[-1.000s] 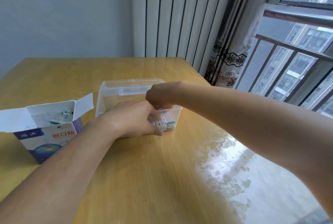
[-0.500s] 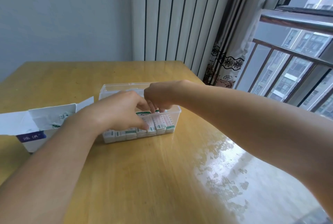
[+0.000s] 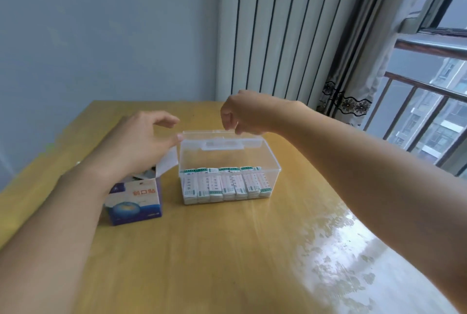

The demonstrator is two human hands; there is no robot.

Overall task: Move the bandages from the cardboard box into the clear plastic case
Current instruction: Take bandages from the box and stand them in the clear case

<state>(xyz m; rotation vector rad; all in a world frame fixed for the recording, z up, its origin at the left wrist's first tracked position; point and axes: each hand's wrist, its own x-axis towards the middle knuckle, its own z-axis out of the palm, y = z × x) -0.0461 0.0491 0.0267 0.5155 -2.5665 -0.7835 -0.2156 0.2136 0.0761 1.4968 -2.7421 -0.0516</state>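
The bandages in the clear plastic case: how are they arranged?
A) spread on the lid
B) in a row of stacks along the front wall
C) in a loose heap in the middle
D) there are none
B: the bandages stand in a row of stacks against the front wall of the clear plastic case.

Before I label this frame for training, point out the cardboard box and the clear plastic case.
cardboard box (image 3: 135, 200), head view, printed front face.
clear plastic case (image 3: 228, 155), head view, bare front wall above the bandages.
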